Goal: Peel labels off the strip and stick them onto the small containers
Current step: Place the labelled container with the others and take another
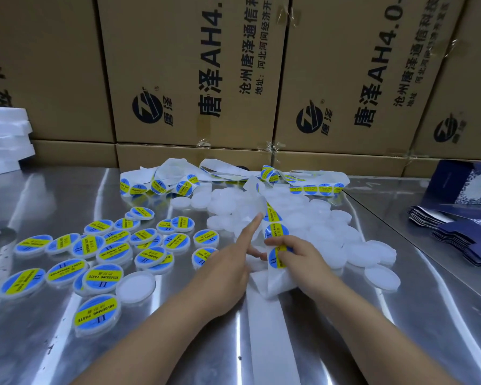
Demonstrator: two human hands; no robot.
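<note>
Stacked cardboard boxes (192,79) wall off the back of a shiny steel table (67,190); finished labelled containers (103,276) lie spread on the left, probably pushed aside to keep them out of the working pile; the blank white containers (303,218) sit heaped in the middle right, within easy reach; the strip (272,215) runs from a tangle at the back, over that heap, down into the right hand (297,259), whose fingers curl round the paper with its fingertips on a blue-and-yellow label (275,258), seemingly to hold the strip while the label's edge is lifted; spent backing (272,343) trails toward the person; the left hand (222,270) lies just beside, its index finger (250,232) stretched straight along the strip; whether its hidden fingers hold a container I cannot tell; flat blue cartons (467,240) wait at the right, white foam blocks (3,134) at the left.
</note>
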